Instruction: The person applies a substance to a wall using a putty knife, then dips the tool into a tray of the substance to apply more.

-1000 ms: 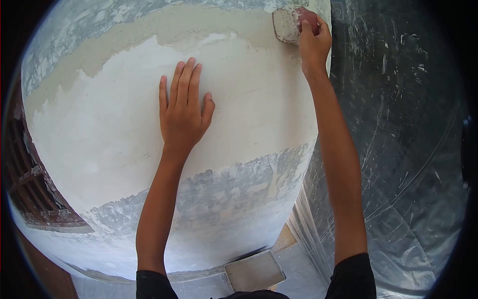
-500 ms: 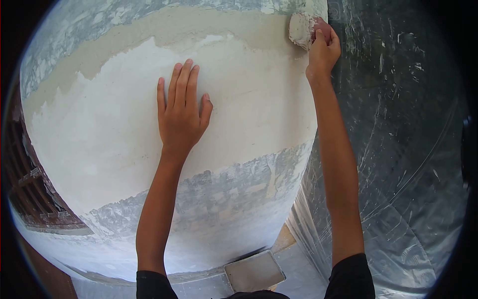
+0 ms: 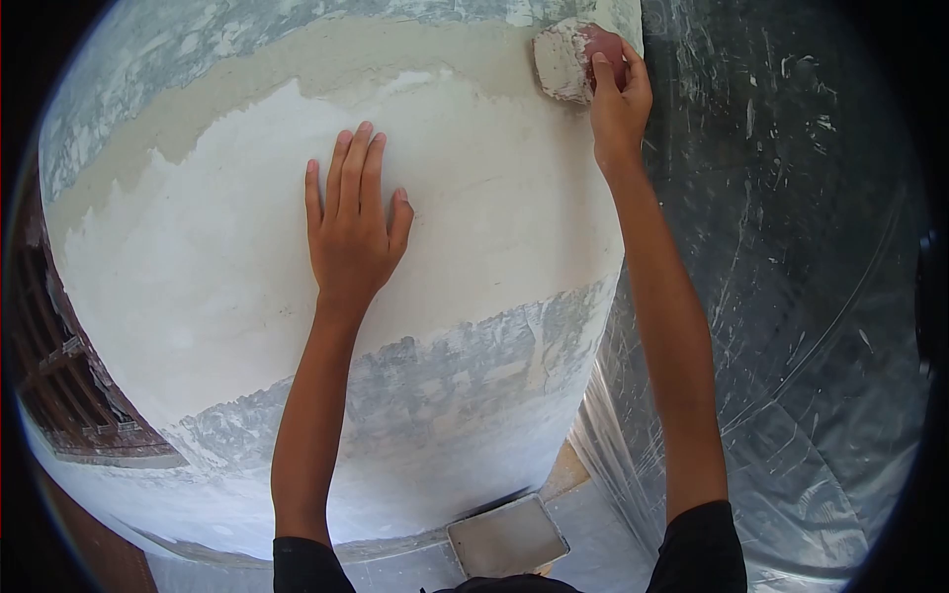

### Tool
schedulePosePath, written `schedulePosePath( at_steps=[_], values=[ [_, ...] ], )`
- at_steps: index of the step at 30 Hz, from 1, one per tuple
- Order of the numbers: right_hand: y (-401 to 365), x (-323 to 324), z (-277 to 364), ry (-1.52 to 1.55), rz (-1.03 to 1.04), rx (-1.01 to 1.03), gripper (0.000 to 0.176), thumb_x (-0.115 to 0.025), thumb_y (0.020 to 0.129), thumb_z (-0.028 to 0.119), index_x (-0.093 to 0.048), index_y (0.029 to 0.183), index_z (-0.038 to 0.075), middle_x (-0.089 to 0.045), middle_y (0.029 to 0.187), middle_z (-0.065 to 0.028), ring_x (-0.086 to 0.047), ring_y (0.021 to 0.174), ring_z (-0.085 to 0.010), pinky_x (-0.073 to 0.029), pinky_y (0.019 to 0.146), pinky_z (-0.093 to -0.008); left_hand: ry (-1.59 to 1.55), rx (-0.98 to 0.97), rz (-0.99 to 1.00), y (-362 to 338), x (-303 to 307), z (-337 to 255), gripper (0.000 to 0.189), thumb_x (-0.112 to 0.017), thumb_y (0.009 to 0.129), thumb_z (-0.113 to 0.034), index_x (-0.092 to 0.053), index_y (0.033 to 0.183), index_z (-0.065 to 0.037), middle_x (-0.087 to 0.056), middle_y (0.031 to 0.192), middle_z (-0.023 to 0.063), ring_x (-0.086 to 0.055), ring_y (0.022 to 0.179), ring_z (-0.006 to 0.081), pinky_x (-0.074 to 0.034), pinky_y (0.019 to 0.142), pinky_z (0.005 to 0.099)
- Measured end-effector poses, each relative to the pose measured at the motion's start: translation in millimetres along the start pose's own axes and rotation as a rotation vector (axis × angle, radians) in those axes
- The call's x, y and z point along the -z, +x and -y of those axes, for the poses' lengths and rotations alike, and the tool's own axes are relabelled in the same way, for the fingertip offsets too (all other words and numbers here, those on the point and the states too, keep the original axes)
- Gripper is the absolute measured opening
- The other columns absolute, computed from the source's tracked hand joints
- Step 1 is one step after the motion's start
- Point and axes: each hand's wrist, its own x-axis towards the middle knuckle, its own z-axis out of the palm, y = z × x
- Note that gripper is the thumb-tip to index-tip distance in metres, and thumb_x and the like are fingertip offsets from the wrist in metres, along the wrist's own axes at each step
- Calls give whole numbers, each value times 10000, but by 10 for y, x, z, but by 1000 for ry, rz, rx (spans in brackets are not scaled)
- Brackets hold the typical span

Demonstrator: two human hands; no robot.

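Note:
My left hand [image 3: 351,222] lies on the white part of the wall [image 3: 247,267], its fingers stretched out and slightly apart, with nothing in it. Up near the wall's right edge, my right hand [image 3: 622,109] grips a reddish scraper [image 3: 605,54] between thumb and fingers. Thick pale plaster [image 3: 561,64] covers the scraper's left side. It is at the right end of a damp beige plaster band [image 3: 395,47] that curves across the upper wall. My fingers partly hide the scraper's lower right side.
Dark plastic sheeting [image 3: 781,247] with white splashes hangs right of the wall. A shallow tray [image 3: 509,539] of greyish material stands on the floor at the wall's foot. At far left is a brown slatted opening [image 3: 64,366]. Grey patchy wall [image 3: 435,385] runs below the white area.
My right hand has moved a little to the left with the scraper along the beige band. My left hand stays spread on the wall, shifted slightly left in view.

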Motion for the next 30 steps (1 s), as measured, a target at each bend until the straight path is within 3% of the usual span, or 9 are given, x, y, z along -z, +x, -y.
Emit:
schedulePosePath(
  at_steps=[3, 5, 8, 12, 14, 20, 24, 26, 30],
  values=[
    [86, 90, -139, -293, -38, 11, 397, -622, 1005, 121, -565, 1370, -22, -631, 1310, -137, -632, 1177, -225, -509, 1006, -350, 16, -5, -4, 4, 5, 13, 531, -604, 937, -208, -562, 1451, -82, -536, 1545, 62, -459, 1471, 221, -281, 1239, 491],
    [179, 299, -134, -239, -58, -120, 413, -620, 1002, 118, -548, 1381, -28, -586, 1357, -151, -630, 1182, -233, -521, 997, -357, 15, -9, 1, 0, 10, 6, 531, -603, 938, -209, -561, 1451, -80, -535, 1546, 60, -460, 1471, 221, -281, 1239, 491],
    [261, 447, -228, -49, -387, -161, 430, -626, 1019, 81, -517, 1421, -26, -618, 1321, -114, -654, 1126, -179, -554, 976, -306, 18, 3, -5, -10, -1, -19, 536, -607, 934, -207, -560, 1454, -85, -532, 1549, 56, -461, 1470, 221, -276, 1242, 492],
    [68, 303, -105, 25, -191, -92, 417, -617, 995, 98, -543, 1387, -23, -612, 1297, -151, -627, 1181, -242, -520, 993, -350, -8, 23, 1, -41, -29, -32, 577, -600, 942, -180, -497, 1505, -105, -491, 1578, 55, -414, 1499, 233, -239, 1255, 506],
    [15, 276, -97, -377, -39, 10, 413, -618, 996, 101, -549, 1384, -19, -613, 1301, -147, -623, 1180, -236, -514, 1003, -349, -12, 20, 7, -44, -28, -14, 577, -598, 943, -180, -496, 1506, -107, -490, 1578, 54, -413, 1500, 234, -235, 1257, 506],
    [299, 665, -524, -82, -427, -145, 394, -642, 989, 126, -585, 1352, -18, -632, 1305, -156, -626, 1181, -244, -515, 988, -357, -8, 21, 22, -81, -27, -33, 574, -591, 954, -187, -489, 1513, -104, -476, 1590, 59, -395, 1510, 238, -224, 1261, 507],
    [46, 410, -117, 35, -217, -141, 403, -646, 990, 131, -582, 1359, -18, -636, 1303, -162, -624, 1199, -257, -509, 1001, -363, 0, 24, 11, -189, -70, -155, 576, -591, 960, -194, -485, 1515, -82, -464, 1599, 77, -385, 1517, 249, -222, 1261, 509],
    [13, 399, -185, -272, 23, -29, 414, -645, 994, 128, -568, 1375, -15, -640, 1292, -163, -619, 1208, -259, -503, 1010, -365, 9, 14, 25, -211, -66, -165, 575, -590, 963, -196, -485, 1515, -74, -463, 1600, 83, -384, 1518, 253, -223, 1260, 509],
    [198, 703, -471, -317, -203, -106, 419, -645, 997, 127, -564, 1384, -12, -639, 1299, -165, -615, 1213, -257, -492, 1026, -369, -5, 12, 55, -229, -27, -149, 578, -579, 972, -200, -478, 1525, -65, -460, 1605, 88, -384, 1519, 256, -227, 1258, 511]
  ],
)
